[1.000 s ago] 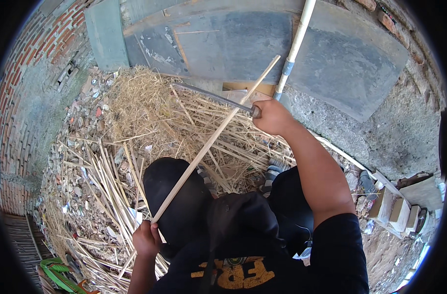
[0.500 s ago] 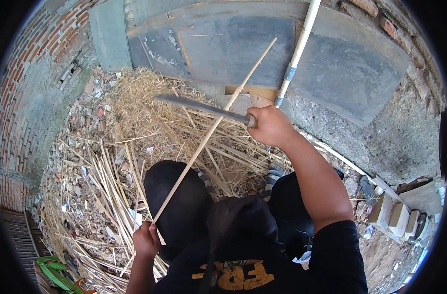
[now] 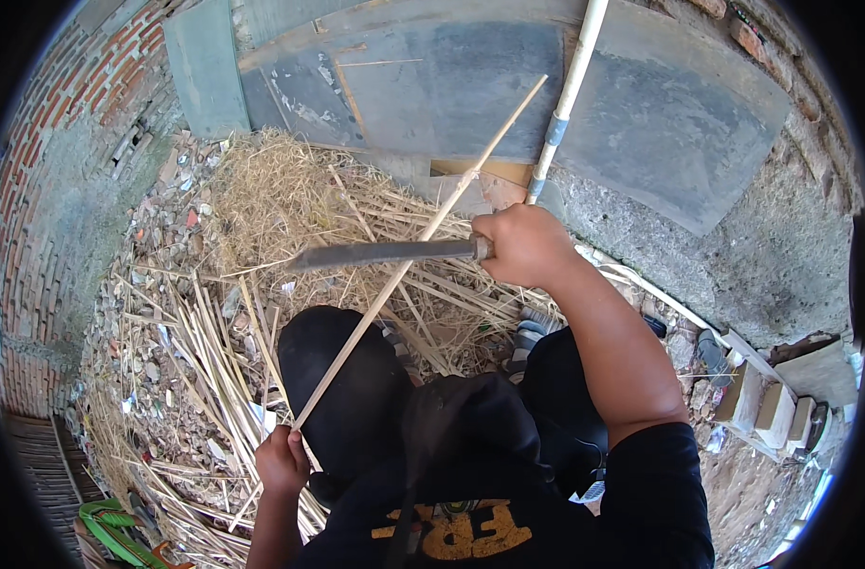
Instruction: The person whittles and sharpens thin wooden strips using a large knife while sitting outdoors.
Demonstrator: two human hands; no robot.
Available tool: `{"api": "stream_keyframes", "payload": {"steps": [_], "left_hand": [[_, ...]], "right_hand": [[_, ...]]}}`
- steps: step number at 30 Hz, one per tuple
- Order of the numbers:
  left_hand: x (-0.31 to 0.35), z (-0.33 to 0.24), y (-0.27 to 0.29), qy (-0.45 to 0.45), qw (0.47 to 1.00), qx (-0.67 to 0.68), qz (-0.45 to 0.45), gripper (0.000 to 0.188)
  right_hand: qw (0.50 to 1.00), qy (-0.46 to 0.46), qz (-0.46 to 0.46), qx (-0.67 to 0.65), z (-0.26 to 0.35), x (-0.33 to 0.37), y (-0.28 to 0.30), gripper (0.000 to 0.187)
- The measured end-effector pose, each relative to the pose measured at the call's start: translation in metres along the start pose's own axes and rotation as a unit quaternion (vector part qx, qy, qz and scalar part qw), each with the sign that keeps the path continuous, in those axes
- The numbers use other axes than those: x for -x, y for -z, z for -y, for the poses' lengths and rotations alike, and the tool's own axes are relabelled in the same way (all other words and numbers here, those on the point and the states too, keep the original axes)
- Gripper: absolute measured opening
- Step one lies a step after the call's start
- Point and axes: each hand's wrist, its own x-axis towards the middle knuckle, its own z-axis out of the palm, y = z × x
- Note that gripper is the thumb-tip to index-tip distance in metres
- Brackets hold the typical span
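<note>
A long, pale bamboo strip [image 3: 364,322] slants from the lower left up toward the grey boards, passing over my left knee. Its lower end is gripped in my left hand [image 3: 282,462], fingers closed round it. My right hand [image 3: 525,245] is wrapped round the handle of a machete [image 3: 390,253], whose dark blade points left and crosses the strip about midway. Whether the blade touches the strip I cannot tell. A small knot shows higher up on the strip, and its far end is free in the air.
Split bamboo strips [image 3: 209,356] lie in a heap at my left. Dry straw-like shavings [image 3: 271,194] cover the ground ahead. Grey boards [image 3: 489,85] lean on the wall behind a white pipe [image 3: 574,85]. Wooden blocks [image 3: 773,419] stand at the right, and a green object [image 3: 119,536] lies lower left.
The machete blade has swung downward, from tilted up to nearly level, lower along the strip. My right hand has turned with it. My left hand keeps its hold with little movement.
</note>
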Motion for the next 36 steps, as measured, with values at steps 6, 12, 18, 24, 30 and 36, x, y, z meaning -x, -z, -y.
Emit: {"api": "stream_keyframes", "payload": {"steps": [6, 12, 18, 24, 30, 36], "left_hand": [[-0.005, -0.002, -0.004, -0.005, 0.999, -0.032, -0.015, 0.030], [0.003, 0.003, -0.005, 0.001, 1.000, -0.020, -0.018, 0.030], [-0.002, 0.001, -0.002, -0.003, 0.998, -0.050, -0.026, 0.029], [0.003, 0.009, 0.001, -0.002, 1.000, -0.020, -0.010, 0.028], [-0.006, 0.004, 0.003, -0.008, 0.999, -0.029, -0.024, 0.031], [-0.003, 0.006, 0.008, -0.003, 1.000, -0.001, 0.010, 0.031]], "right_hand": [[0.992, -0.043, -0.044, -0.112, -0.033, -0.011, -0.017, 0.022], [0.999, 0.012, -0.029, -0.010, 0.013, -0.001, -0.010, 0.018], [0.992, -0.064, -0.087, -0.070, -0.037, -0.017, -0.028, 0.023], [0.999, 0.021, -0.045, -0.013, -0.007, -0.010, -0.018, 0.026], [0.972, -0.129, -0.098, -0.170, -0.067, -0.027, -0.028, 0.025], [0.994, 0.012, -0.055, -0.095, -0.027, -0.016, -0.027, 0.022]]}}
